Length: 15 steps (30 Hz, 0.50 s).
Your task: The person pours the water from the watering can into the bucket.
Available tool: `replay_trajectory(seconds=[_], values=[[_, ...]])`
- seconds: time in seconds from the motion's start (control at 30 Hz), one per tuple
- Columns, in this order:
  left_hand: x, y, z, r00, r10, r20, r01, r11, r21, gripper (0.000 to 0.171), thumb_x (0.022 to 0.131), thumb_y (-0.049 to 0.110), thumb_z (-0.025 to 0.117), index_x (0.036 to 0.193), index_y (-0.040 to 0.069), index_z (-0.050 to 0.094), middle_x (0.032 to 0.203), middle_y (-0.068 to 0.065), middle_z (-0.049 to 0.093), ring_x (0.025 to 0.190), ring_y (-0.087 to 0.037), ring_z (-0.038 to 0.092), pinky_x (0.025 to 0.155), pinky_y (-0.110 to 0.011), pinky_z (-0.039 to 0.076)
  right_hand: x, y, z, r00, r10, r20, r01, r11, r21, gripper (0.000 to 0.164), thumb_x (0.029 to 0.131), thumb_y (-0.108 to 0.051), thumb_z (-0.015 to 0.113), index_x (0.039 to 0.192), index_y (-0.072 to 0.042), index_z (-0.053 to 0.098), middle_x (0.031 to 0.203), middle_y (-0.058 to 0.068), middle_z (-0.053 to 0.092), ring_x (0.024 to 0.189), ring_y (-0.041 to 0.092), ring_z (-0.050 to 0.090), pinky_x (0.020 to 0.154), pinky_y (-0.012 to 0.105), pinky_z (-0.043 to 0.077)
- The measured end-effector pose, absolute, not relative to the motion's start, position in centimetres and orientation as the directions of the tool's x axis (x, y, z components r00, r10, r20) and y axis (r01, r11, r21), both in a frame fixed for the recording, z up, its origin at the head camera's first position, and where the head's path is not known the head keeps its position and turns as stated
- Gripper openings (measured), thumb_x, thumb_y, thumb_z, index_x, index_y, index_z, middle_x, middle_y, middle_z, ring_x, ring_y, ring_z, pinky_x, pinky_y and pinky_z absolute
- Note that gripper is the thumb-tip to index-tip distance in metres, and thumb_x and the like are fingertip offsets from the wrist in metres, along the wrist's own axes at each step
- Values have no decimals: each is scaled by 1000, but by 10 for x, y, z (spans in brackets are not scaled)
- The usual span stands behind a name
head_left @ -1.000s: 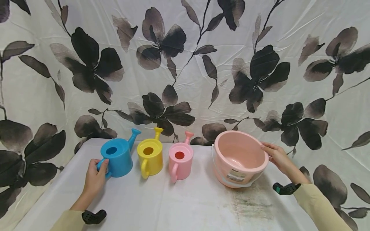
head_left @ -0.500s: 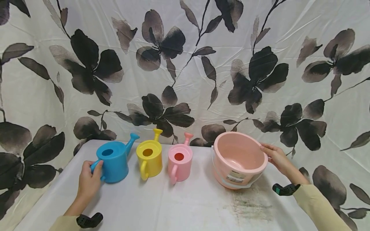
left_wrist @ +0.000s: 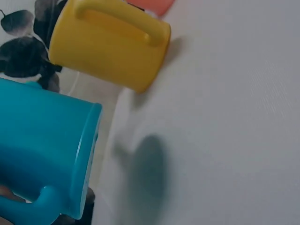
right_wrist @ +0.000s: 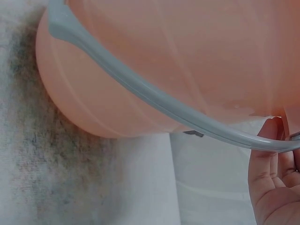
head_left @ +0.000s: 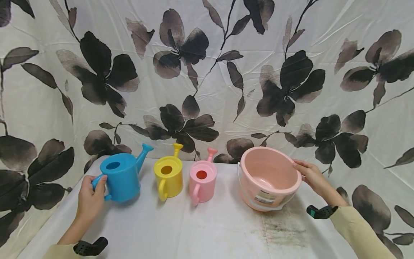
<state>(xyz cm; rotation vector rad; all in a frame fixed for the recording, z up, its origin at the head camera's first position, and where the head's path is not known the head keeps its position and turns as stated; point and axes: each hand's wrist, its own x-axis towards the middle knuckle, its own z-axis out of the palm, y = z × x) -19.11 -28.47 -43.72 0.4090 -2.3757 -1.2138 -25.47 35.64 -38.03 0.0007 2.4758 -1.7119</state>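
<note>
My left hand (head_left: 90, 194) grips the handle of a blue watering can (head_left: 123, 180) with its thumb on top. The can hangs above the white table, its spout toward the back right; in the left wrist view its shadow lies apart from its base. To its right stand a yellow watering can (head_left: 174, 183) and a smaller-looking pink watering can (head_left: 208, 187), both with handles facing me. A peach plastic bucket (head_left: 249, 185) stands upright at the right, its grey bail (right_wrist: 154, 97) folded down in front. My right hand (head_left: 312, 178) holds the bucket's right rim.
A white cloth covers the table (head_left: 194, 230), with a dark smudged stain (head_left: 284, 230) in front of the bucket. Behind and at the sides hangs a floral curtain (head_left: 226, 90), close to the cans' spouts. Black bands circle both wrists.
My left hand has moved left with the blue watering can, which has risen off the table and stands farther from the yellow one. My right hand and the bucket have stayed put.
</note>
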Motion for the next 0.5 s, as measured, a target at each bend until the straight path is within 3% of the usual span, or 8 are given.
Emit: replay_trajectory(seconds=[0.5], values=[[-179,-264,-396,-841,-357,407,132,593,794,27,102,28,43,103,0,41,76,-4,41,71,-10,42,66,-20,35,-256,357,-380,-990,-73,-118,80,390,-917,67,102,-36,44,147,9,24,121,-14,52,93,-16,50,81,12,48]])
